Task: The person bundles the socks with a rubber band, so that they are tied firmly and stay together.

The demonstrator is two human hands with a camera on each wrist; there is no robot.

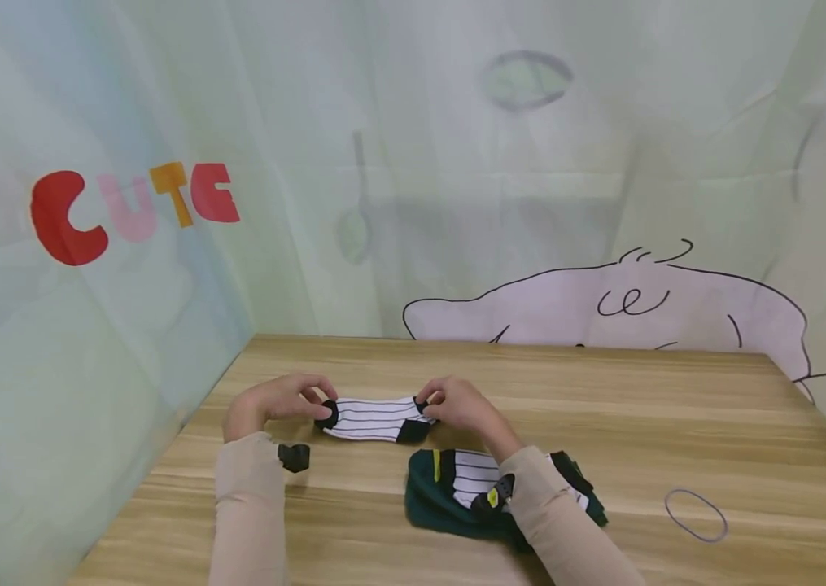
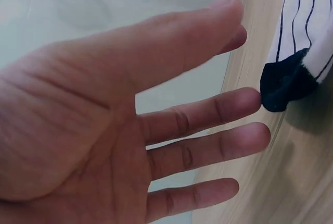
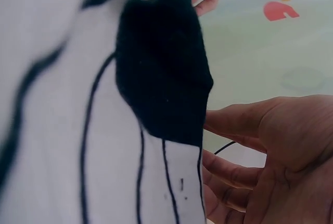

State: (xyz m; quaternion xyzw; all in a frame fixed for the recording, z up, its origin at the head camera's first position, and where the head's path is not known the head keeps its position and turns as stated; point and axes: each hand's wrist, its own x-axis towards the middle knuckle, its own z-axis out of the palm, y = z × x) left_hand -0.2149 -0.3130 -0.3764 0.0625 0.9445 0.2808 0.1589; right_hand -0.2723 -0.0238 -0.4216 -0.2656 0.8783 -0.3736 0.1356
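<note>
A white sock [image 1: 374, 418] with thin dark stripes and black toe and heel lies flat on the wooden counter [image 1: 603, 423], stretched sideways between the two hands. The left hand [image 1: 282, 402] is at the sock's black end on the left; from the head view its fingers curl down over that end. In the left wrist view the fingers [image 2: 208, 114] are straight and spread, their tips just beside the black tip of the sock [image 2: 283, 86], so the grip there is apart rather than clamped. The right hand [image 1: 460, 404] is at the other end, fingertips bent down onto the black patch by the edge. In the right wrist view the black patch [image 3: 161, 73] fills the frame close up and the right hand's fingers [image 3: 234, 122] reach toward it, loosely bent; whether they pinch the cloth or only touch it I cannot tell.

Nearer the person, under the right forearm, lies a pile of socks [image 1: 456, 496], dark green and striped white. A small black piece [image 1: 294, 456] lies on the counter beside the left sleeve. A thin loop band [image 1: 696, 514] lies well apart to the right
</note>
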